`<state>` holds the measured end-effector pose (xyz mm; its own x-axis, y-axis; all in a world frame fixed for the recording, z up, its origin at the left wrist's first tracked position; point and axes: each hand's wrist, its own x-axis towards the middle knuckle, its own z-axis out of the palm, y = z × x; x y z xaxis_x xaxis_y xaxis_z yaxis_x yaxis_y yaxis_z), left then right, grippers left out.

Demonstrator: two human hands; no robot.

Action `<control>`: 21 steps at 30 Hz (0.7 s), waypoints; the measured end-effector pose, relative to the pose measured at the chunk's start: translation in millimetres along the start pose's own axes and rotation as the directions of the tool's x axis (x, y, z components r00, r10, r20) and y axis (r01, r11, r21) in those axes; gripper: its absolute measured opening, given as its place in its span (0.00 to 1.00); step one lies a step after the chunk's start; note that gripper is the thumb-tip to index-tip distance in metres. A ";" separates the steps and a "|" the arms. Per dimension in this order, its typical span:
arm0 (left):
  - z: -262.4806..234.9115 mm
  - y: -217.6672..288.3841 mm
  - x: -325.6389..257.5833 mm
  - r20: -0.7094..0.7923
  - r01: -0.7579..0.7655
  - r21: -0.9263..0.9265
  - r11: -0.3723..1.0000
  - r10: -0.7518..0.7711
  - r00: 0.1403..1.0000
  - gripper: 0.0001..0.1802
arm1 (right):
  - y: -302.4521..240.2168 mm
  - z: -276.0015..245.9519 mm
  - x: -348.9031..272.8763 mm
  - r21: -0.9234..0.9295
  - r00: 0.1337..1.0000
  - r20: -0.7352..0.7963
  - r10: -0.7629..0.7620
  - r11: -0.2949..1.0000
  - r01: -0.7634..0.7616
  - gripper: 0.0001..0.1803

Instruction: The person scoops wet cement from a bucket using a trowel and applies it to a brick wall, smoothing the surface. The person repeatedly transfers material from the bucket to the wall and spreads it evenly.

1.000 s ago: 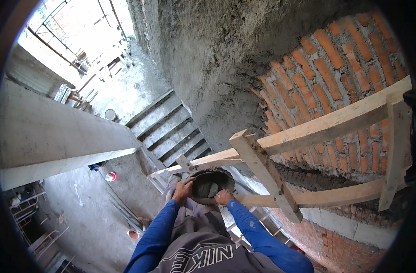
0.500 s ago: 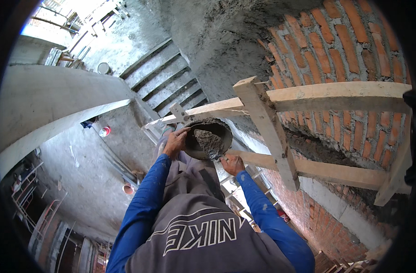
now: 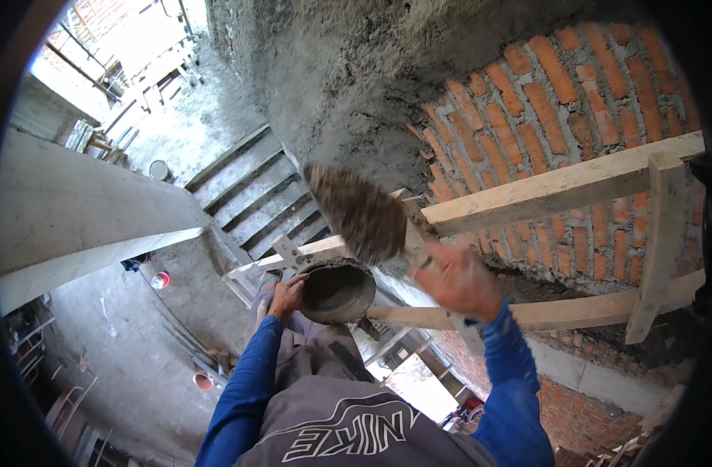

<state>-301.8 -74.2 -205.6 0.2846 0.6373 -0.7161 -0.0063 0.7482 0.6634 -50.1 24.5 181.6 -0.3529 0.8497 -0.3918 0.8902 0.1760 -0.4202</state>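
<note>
My left hand (image 3: 286,297) is closed on the left rim of a round, dark bowl (image 3: 338,310) in front of my legs. Grey mortar coats the bowl's inside. Off to the right of the bowl and higher in the view, my right hand (image 3: 461,282) grips a trowel (image 3: 416,243) by its handle, smeared by motion. A heap of mortar (image 3: 354,214) covers the trowel's blade, which points to the upper left, above the bowl. Behind the blade is the wall's rough grey mortar coat (image 3: 348,101).
Timber rails (image 3: 558,187) with a wooden upright (image 3: 655,249) cross in front of a bare brick wall (image 3: 543,117) at right. Concrete steps (image 3: 251,191) lie beyond at upper left. Far below on the left floor are a small red-and-white bucket (image 3: 161,280) and pipes (image 3: 177,331).
The trowel has come up out of the bowl loaded with mortar, as my right hand rose to the right. The bowl shifted slightly lower in view, still in my left hand.
</note>
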 end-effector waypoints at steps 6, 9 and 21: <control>-2.8 -15.8 8.3 -0.014 -0.013 -0.042 0.999 0.012 1.000 0.15 | 35.6 -67.7 128.2 -0.381 0.971 -0.239 0.001 0.920 -0.095 0.13; -2.5 -17.0 6.9 -0.014 0.010 -0.087 0.996 -0.011 1.000 0.16 | 42.4 -74.3 193.1 -0.341 0.927 -0.374 0.044 0.922 -0.181 0.15; -1.9 -27.3 14.7 -0.056 -0.146 -0.018 0.989 0.145 0.988 0.15 | 104.3 -56.3 376.7 0.798 0.849 0.441 -0.293 0.561 -0.221 0.17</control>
<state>-299.3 -84.9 -234.6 0.2261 0.7482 -0.6237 -0.0654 0.6505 0.7567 -74.0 390.9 36.2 -0.6872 0.4504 -0.5699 0.3472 -0.4855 -0.8023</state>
